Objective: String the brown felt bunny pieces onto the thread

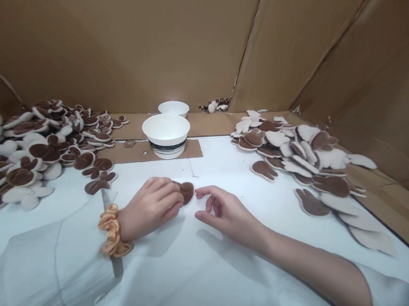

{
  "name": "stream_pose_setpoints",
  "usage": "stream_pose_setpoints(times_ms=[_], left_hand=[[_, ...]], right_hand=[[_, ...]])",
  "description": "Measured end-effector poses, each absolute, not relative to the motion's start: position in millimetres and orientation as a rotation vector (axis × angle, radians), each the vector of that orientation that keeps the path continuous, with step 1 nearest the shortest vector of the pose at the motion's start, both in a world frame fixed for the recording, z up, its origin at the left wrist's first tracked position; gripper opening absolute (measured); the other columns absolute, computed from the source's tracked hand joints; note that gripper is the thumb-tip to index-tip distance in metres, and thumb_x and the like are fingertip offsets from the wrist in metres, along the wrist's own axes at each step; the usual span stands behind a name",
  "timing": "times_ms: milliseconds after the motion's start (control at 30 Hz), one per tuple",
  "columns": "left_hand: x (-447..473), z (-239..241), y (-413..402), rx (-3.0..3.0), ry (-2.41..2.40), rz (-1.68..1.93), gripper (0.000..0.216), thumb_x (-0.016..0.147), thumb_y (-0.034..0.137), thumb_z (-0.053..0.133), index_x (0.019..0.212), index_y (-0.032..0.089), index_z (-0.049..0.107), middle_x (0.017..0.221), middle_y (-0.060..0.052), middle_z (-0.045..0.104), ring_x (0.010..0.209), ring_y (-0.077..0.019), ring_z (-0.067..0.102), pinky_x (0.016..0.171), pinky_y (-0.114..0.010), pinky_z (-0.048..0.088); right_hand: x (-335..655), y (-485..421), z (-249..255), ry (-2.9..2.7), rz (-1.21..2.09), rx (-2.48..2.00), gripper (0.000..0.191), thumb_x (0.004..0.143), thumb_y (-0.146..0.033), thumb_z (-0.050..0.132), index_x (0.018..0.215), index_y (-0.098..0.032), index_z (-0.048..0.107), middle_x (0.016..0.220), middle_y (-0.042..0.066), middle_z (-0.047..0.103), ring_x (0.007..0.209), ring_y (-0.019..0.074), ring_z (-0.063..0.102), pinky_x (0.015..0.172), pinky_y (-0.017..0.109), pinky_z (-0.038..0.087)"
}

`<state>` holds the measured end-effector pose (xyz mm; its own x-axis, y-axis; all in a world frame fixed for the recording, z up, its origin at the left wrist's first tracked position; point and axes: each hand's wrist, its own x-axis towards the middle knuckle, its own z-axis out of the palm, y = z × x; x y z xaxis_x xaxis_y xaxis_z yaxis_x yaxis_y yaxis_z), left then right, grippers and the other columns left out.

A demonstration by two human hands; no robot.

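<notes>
My left hand (157, 200), with an orange scrunchie (114, 231) at its wrist, is closed over a small brown plush piece (187, 193) in the middle of the white table. Only the rounded end of that piece shows; my fingers hide the rest. Just to its right is my right hand (222, 209), its thumb and forefinger apart and nothing visible between them. The fingertips come close to the brown piece, and I cannot tell whether they touch it.
At left lies a heap of brown and white plush pieces (49, 149). On the right is a pile of flat, bunny-head-shaped pieces (327, 185). A white bowl (166, 134) with black bands stands ahead, another white bowl (173, 107) behind it. Cardboard walls (122, 32) enclose the table.
</notes>
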<state>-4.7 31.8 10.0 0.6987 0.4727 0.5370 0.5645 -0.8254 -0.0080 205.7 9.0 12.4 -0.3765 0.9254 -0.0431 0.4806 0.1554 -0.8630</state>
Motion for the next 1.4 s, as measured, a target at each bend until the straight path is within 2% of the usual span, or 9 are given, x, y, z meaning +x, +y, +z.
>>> stream_pose_setpoints(times_ms=[167, 300, 467, 667, 933, 1233, 1300, 1400], left_hand=[[-6.3, 7.7, 35.4, -2.727, -1.602, -1.031, 0.015, 0.083, 0.020, 0.044, 0.093, 0.018, 0.055, 0.086, -0.004, 0.056, 0.084, -0.0167, 0.050, 0.077, -0.030, 0.040], [-7.5, 2.8, 35.9, -2.749, -1.919, -0.981, 0.021, 0.081, 0.022, 0.043, 0.097, 0.021, 0.056, 0.082, -0.002, 0.059, 0.072, -0.0155, 0.052, 0.070, -0.029, 0.042], [-4.7, 2.1, 33.7, -2.772, -1.915, -0.952, 0.022, 0.080, 0.021, 0.043, 0.094, 0.022, 0.060, 0.082, -0.001, 0.063, 0.076, -0.0163, 0.055, 0.071, -0.030, 0.043], [-3.4, 1.7, 34.1, -2.789, -1.943, -1.004, 0.021, 0.080, 0.024, 0.044, 0.093, 0.021, 0.060, 0.084, -0.001, 0.064, 0.077, -0.0162, 0.057, 0.070, -0.029, 0.045], [-2.4, 0.4, 34.0, -2.796, -1.946, -0.898, 0.025, 0.079, 0.018, 0.044, 0.098, 0.021, 0.060, 0.084, -0.001, 0.065, 0.078, -0.0171, 0.056, 0.072, -0.030, 0.044], [-0.6, 1.3, 32.4, -2.818, -1.848, -0.900, 0.032, 0.079, 0.012, 0.044, 0.103, 0.025, 0.060, 0.085, 0.000, 0.066, 0.080, -0.0178, 0.055, 0.073, -0.031, 0.044], [0.1, 2.4, 33.0, -2.816, -1.855, -0.874, 0.030, 0.080, 0.014, 0.044, 0.103, 0.024, 0.061, 0.080, -0.001, 0.064, 0.079, -0.0178, 0.053, 0.073, -0.032, 0.044], [-0.1, 4.5, 35.3, -2.811, -1.827, -0.823, 0.022, 0.080, 0.026, 0.050, 0.098, 0.024, 0.063, 0.073, -0.002, 0.059, 0.078, -0.0188, 0.051, 0.071, -0.033, 0.043]], right_hand=[[198.1, 18.9, 8.8, -1.957, 0.842, -1.297, 0.015, 0.079, -0.026, 0.050, 0.091, -0.019, 0.057, 0.075, 0.000, 0.051, 0.060, 0.0087, 0.045, 0.058, 0.023, 0.038], [184.1, 29.7, 6.7, -1.979, 0.821, -1.226, 0.015, 0.080, -0.017, 0.044, 0.083, -0.017, 0.059, 0.075, 0.001, 0.054, 0.060, 0.0083, 0.045, 0.058, 0.021, 0.038], [166.6, 39.1, -1.2, -2.065, 0.815, -1.188, 0.020, 0.079, -0.012, 0.043, 0.083, -0.016, 0.062, 0.078, 0.003, 0.054, 0.067, 0.0100, 0.050, 0.063, 0.022, 0.040], [162.4, 44.7, -2.1, -2.186, 0.762, -1.176, 0.022, 0.083, -0.014, 0.040, 0.085, -0.016, 0.061, 0.082, 0.005, 0.056, 0.075, 0.0128, 0.053, 0.069, 0.025, 0.040], [165.6, 46.2, 12.8, -2.413, 0.684, -1.184, 0.026, 0.083, -0.011, 0.034, 0.074, -0.015, 0.058, 0.078, 0.005, 0.054, 0.069, 0.0119, 0.052, 0.066, 0.025, 0.039], [182.0, 49.0, 9.0, -2.448, 0.551, -1.318, 0.019, 0.079, -0.006, 0.037, 0.079, -0.013, 0.055, 0.078, 0.006, 0.056, 0.069, 0.0135, 0.051, 0.064, 0.024, 0.038], [183.7, 49.4, 8.2, -2.455, 0.541, -1.327, 0.019, 0.079, -0.007, 0.036, 0.079, -0.014, 0.054, 0.078, 0.006, 0.056, 0.069, 0.0134, 0.051, 0.063, 0.024, 0.038], [184.3, 48.6, 8.4, -2.454, 0.537, -1.346, 0.020, 0.081, -0.008, 0.035, 0.079, -0.014, 0.054, 0.079, 0.006, 0.055, 0.068, 0.0135, 0.051, 0.063, 0.025, 0.038]])
